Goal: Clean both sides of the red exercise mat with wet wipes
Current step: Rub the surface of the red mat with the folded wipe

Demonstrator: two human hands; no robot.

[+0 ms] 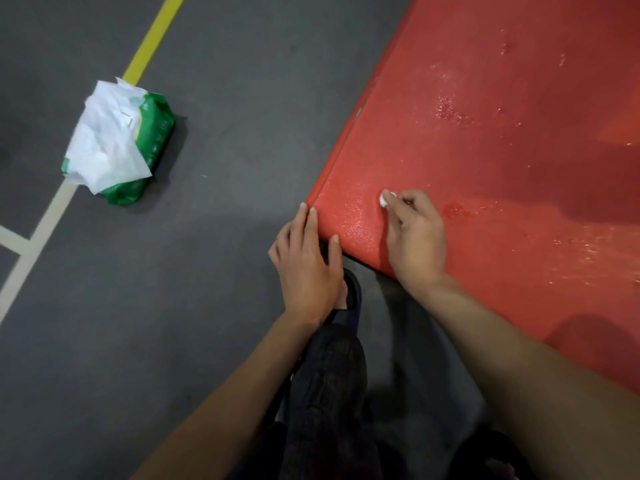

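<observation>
Two fingertips and a thumb of the right hand (417, 233) pinch a small balled wet wipe (385, 198), pressing it onto the red exercise mat (502, 140) just inside its near corner, at lower centre of the frame; the curled grip probably serves to bear down on one spot. Beside it, the left hand (306, 261) lies with fingers straight, their tips resting on the mat's left edge and the thumb near the corner, holding nothing, apparently to steady the mat against the rubbing. Outward from the hands, the mat fills the right side of the frame, its surface glistening with wet patches, which suggests this face is well along while the other side remains to be judged. At upper left, well apart on the grey floor (225, 133), sits a green pack of wipes (119, 140) with loose white sheets spilling out, ready for a fresh one.
</observation>
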